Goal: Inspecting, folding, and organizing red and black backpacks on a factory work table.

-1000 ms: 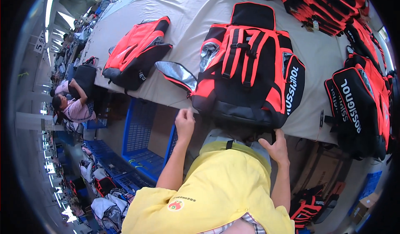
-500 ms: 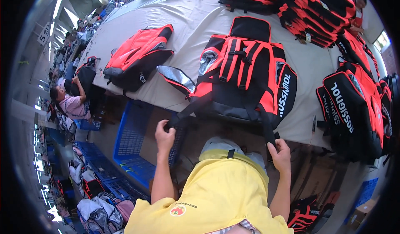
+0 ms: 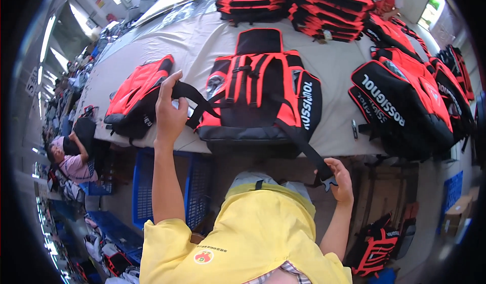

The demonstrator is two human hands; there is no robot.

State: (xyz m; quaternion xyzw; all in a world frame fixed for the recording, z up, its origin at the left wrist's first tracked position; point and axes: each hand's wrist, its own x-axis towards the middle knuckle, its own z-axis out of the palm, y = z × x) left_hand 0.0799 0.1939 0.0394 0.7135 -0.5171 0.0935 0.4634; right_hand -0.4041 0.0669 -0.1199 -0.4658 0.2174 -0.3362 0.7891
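Since a moment ago the left hand (image 3: 169,113) has risen, its grip clenched on one strap of the backpack (image 3: 260,89) lying on the table (image 3: 334,66), while the right hand (image 3: 338,177) pulls the other strap down near the edge.

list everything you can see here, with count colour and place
backpack: 1, red and black, table middle, straps facing up
backpack straps: 2, black, one pulled out to each side, held by the hands
second backpack: 1, red and black, table left
bags at right: several, black and red, table right edge
stacked bags: two piles, red and black, table far side
table: 1, grey top
crates: blue, under the table at left
bag on floor: 1, red and black, lower right
seated person: 1, pink top, far left
left hand: raised, gripping the left strap
right hand: below the table edge, gripping the right strap end
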